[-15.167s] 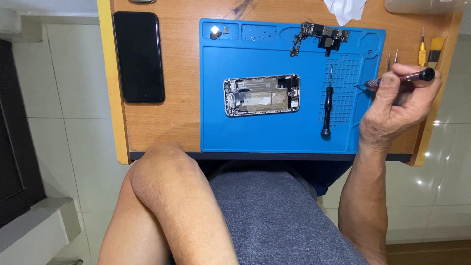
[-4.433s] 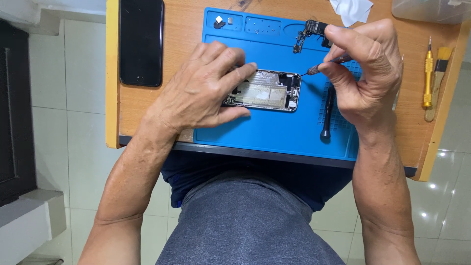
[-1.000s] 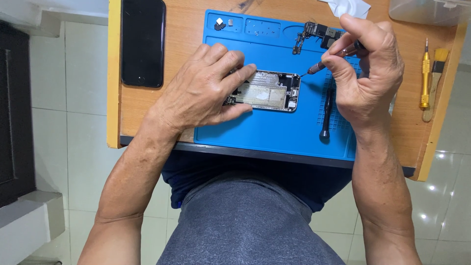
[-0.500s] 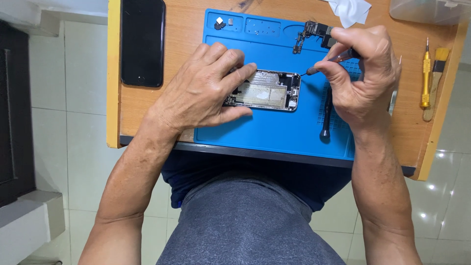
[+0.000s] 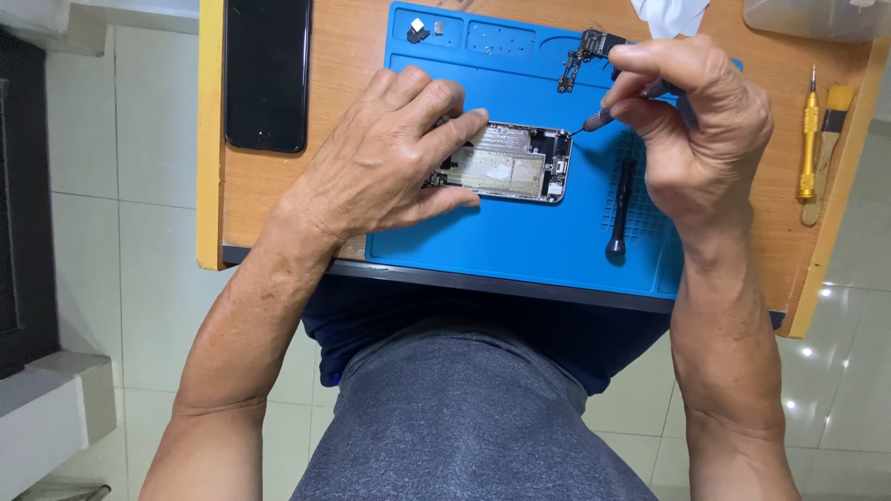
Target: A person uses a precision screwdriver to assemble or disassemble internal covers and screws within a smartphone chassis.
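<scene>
Left hand [image 5: 390,153] lies flat, fingers spread, on opened phone [image 5: 515,162]; right hand [image 5: 691,125] pinches screwdriver [image 5: 594,119].

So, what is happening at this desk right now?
A person is working on an opened smartphone that lies on a blue repair mat. The left hand presses on the phone to steady it. The right hand holds a small screwdriver with its tip at the phone's right end. A second dark screwdriver lies on the mat, and a black screen panel rests on the wooden desk.
</scene>
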